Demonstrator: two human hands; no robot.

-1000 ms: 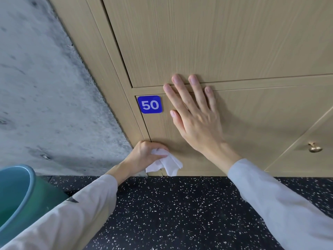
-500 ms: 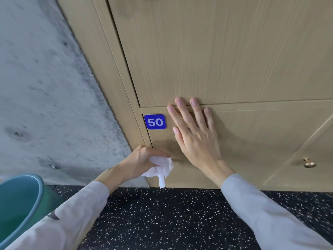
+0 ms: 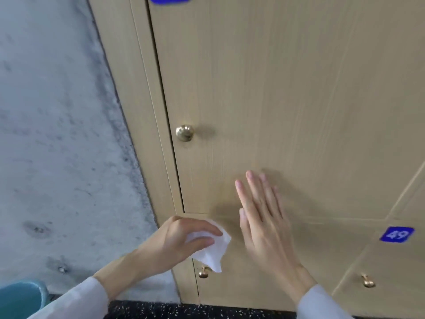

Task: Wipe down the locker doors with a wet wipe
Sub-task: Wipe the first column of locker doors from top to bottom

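Pale wood lockers fill our view beside a grey wall [image 3: 57, 134]. Our left hand [image 3: 174, 242] bunches the wipe [image 3: 213, 252] at the lower left corner of the tall door [image 3: 276, 100]; our right hand [image 3: 264, 217] is spread flat against the panel, fingers straight. To do this well, we should open the wipe out, press evenly and sweep in overlapping strokes — circling the knob [image 3: 184, 132] too.

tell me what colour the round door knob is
Shiny gold round door knob, clearest in the head view.
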